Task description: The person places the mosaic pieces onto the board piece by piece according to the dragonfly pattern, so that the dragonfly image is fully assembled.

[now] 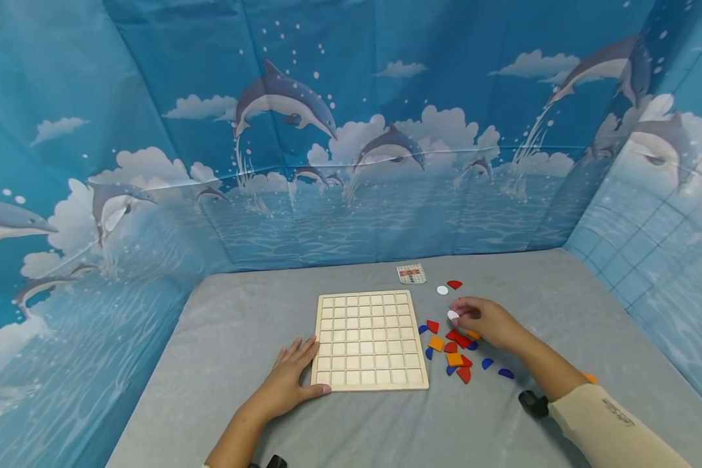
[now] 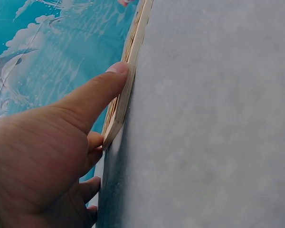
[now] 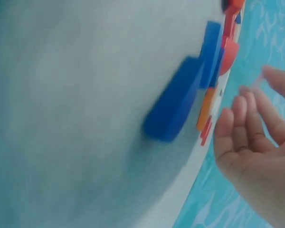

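A light wooden grid board (image 1: 365, 341) lies flat on the grey cloth. My left hand (image 1: 289, 378) rests at its near left corner, the fingers along the left side and the thumb (image 2: 102, 90) straight against the near edge. Over the loose pieces to the right of the board, my right hand (image 1: 491, 323) pinches a white round piece (image 1: 453, 314) between thumb and fingertips. In the right wrist view that piece is a pale blur at the fingertips. Below the hand lie red pieces (image 1: 465, 375), orange squares (image 1: 436, 343) and blue half-round pieces (image 1: 506, 373).
Another white disc (image 1: 442, 290) and a red piece (image 1: 454, 285) lie farther back. A small printed pattern card (image 1: 411, 273) sits behind the board. An orange piece (image 1: 590, 377) shows beside the right forearm. A dolphin-print curtain (image 1: 351, 162) encloses the table (image 1: 210, 344) at the back and sides.
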Action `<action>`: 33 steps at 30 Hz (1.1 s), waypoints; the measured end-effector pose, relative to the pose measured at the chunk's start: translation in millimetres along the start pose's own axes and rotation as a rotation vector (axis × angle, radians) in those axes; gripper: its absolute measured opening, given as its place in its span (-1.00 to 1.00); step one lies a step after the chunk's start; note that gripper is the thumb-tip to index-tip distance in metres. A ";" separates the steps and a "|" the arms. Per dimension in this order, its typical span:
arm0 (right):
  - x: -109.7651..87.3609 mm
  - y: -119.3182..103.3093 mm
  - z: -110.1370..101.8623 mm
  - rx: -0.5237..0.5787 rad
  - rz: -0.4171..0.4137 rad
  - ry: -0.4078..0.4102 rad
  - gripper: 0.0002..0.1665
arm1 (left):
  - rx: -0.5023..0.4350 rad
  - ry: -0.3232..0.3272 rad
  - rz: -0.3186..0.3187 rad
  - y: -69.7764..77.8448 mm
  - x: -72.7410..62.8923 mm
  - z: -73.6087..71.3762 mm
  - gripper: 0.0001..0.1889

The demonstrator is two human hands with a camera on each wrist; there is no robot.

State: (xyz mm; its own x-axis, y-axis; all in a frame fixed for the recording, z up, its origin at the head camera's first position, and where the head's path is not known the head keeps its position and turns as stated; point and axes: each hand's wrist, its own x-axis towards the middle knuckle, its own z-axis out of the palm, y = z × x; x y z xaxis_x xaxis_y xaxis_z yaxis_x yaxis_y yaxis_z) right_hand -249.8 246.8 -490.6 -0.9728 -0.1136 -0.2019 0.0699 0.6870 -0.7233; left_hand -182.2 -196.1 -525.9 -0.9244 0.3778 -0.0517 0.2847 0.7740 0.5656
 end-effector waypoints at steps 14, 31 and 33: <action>-10.8 -28.1 2.4 0.220 -0.165 -0.036 -0.51 | 0.002 -0.006 0.000 -0.2 0.3 -0.7 0.02; 0.7 -52.8 13.1 0.277 -0.234 -0.025 -0.54 | 0.011 -0.004 0.002 -1.2 -0.1 1.0 0.03; 2.5 -55.4 14.5 0.262 -0.239 -0.032 -0.54 | 0.011 -0.005 0.003 -1.1 -0.2 0.8 0.03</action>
State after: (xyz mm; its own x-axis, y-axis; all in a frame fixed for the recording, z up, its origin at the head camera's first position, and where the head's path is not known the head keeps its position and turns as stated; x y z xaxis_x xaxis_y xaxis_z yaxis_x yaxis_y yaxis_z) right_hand -252.9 198.1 -460.6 -0.9615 -0.2737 -0.0240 -0.1004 0.4315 -0.8965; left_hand -182.1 -196.6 -527.1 -0.9221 0.3830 -0.0543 0.2903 0.7781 0.5570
